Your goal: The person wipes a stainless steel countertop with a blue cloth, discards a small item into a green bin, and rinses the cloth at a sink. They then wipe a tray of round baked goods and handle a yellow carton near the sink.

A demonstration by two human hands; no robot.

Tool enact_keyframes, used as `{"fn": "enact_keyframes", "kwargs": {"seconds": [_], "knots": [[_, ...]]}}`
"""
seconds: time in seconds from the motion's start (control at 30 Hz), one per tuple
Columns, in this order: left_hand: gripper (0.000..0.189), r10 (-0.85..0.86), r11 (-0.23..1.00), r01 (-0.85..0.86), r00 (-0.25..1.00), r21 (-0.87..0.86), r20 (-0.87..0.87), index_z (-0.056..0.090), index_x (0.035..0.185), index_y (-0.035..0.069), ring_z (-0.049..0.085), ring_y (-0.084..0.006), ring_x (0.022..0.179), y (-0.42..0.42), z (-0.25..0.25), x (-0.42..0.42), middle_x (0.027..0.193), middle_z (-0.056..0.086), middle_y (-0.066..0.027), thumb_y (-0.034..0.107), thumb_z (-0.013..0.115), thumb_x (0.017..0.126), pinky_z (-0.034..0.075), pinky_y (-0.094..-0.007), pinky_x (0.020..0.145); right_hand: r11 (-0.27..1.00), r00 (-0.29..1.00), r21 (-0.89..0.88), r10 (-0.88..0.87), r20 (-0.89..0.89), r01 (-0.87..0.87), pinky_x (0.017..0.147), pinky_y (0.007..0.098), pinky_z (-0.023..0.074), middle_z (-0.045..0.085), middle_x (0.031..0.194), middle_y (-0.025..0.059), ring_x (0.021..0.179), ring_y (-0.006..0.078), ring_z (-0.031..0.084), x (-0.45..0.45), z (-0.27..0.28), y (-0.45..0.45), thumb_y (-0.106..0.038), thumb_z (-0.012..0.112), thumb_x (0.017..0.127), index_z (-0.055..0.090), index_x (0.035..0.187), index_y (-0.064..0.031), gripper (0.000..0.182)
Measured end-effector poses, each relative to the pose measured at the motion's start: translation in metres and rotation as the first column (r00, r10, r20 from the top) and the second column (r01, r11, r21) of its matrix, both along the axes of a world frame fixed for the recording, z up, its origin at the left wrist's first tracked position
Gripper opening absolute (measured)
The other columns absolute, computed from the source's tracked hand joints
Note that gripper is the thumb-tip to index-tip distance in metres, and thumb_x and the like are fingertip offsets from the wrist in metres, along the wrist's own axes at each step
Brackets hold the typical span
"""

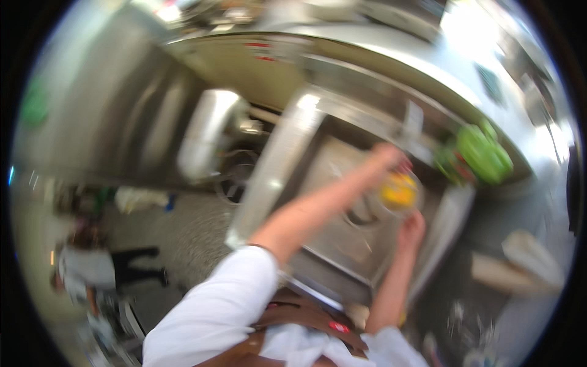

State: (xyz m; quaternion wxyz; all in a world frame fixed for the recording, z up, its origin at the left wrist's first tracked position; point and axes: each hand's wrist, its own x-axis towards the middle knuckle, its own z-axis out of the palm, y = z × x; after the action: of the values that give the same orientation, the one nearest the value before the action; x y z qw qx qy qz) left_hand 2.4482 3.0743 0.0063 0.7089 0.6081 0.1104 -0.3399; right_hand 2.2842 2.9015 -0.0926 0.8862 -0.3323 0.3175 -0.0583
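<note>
A clear round bowl with yellow pieces in it is over a stainless steel sink. My right hand grips the bowl's near side. At its far side is my left hand, the arm stretched across the basin. Something red shows by the left fingertips; blur hides whether it is held and how the fingers are closed. Below the bowl, a round drain opening shows in the sink floor.
A bright green plastic item sits by the sink's far right corner. Left of the sink stand a metal cylindrical machine and a dark round container. Another person is farther left. A steel counter runs along the back.
</note>
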Motion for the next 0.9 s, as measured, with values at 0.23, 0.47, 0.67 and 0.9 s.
{"fn": "enact_keyframes", "kwargs": {"seconds": [0.23, 0.47, 0.67, 0.9], "knots": [[0.010, 0.240, 0.966, -0.236, 0.970, -0.102, 0.037, 0.059, 0.077, 0.006, 0.052, -0.0141, 0.047, -0.012, -0.004, -0.044, 0.059, 0.053, -0.0032, 0.011, 0.058, 0.086, 0.041, -0.0288, 0.044, 0.989, 0.977, -0.019, 0.145, 0.155, -0.144, 0.070, 0.0207, 0.0414, 0.064, 0.084, 0.0005, 0.074, 0.0060, 0.056, 0.002, -0.052, -0.045, -0.014, 0.052, 0.095, 0.062, 0.093, -0.0035, 0.014], [0.017, 0.085, 0.840, -0.417, 0.734, 0.348, 0.674, 0.060, 0.096, 0.000, 0.057, -0.0345, 0.104, 0.027, 0.021, -0.088, 0.107, 0.059, -0.0179, 0.001, 0.059, 0.080, 0.048, -0.0406, 0.087, 0.933, 0.894, 0.122, 0.277, 0.353, -0.337, 0.078, 0.0239, 0.0446, 0.067, 0.090, 0.0036, 0.083, 0.0112, 0.060, 0.016, -0.063, -0.051, -0.013, 0.055, 0.092, 0.063, 0.095, -0.0006, 0.015], [0.055, 0.001, 0.871, -0.127, 0.967, 0.475, 0.256, 0.053, 0.116, -0.009, 0.064, -0.0303, 0.097, 0.048, 0.024, -0.105, 0.109, 0.060, -0.0275, 0.026, 0.066, 0.075, 0.053, -0.0397, 0.084, 0.975, 0.968, 0.067, 0.199, 0.151, -0.211, 0.084, 0.0303, 0.0489, 0.069, 0.099, 0.0115, 0.092, 0.0186, 0.063, 0.030, -0.030, -0.035, -0.017, 0.061, 0.086, 0.065, 0.099, 0.0024, 0.024], [0.054, 0.076, 0.992, -0.049, 0.965, 0.114, -0.250, 0.049, 0.128, -0.003, 0.067, -0.0278, 0.072, 0.038, 0.003, -0.110, 0.121, 0.055, -0.0271, 0.035, 0.047, 0.089, 0.058, -0.0337, 0.059, 0.989, 0.974, 0.059, 0.123, 0.189, -0.136, 0.060, 0.0223, 0.0353, 0.041, 0.061, -0.0053, 0.057, 0.0066, 0.039, 0.030, 0.033, 0.010, -0.005, 0.060, 0.086, 0.049, 0.065, -0.0126, 0.025]]}}
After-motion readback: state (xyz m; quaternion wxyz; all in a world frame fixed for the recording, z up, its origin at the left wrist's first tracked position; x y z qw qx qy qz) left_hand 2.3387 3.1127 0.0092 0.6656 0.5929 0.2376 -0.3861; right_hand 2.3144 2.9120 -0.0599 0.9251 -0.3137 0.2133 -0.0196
